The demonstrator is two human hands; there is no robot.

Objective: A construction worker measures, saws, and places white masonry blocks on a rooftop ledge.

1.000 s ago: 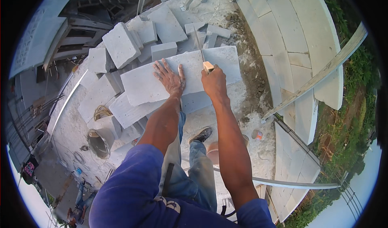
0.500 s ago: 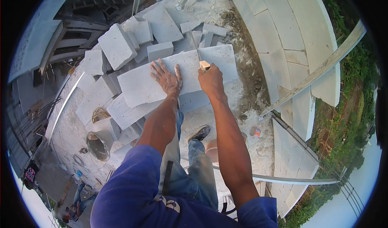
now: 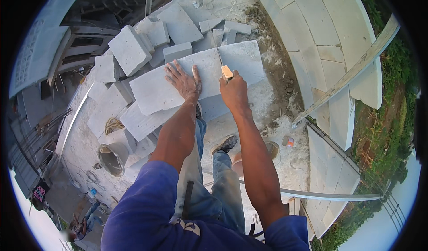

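Observation:
A long, pale grey lightweight concrete block [image 3: 149, 90] lies across other blocks in front of me. My left hand [image 3: 185, 82] presses flat on its top, fingers spread, left of a cut line. In my right hand [image 3: 234, 93] is the handle of a handsaw [image 3: 227, 72], a light wooden grip with a thin blade pointing away from me. The blade sits in a cut across the block, between the larger left part and the shorter right part. How deep the cut goes is hidden. White dust coats my left fingers.
Cut blocks [image 3: 129, 50] are heaped beyond and left of the work. A dusty bucket [image 3: 111, 161] lies on its side at left. At right stand a block wall [image 3: 312, 41] and a slanting beam [image 3: 352, 75]. A small can [image 3: 287, 141] sits by my right arm.
The whole view has shifted slightly. My left hand keeps its place on the block, and my right hand still grips the saw in the cut, with little visible movement.

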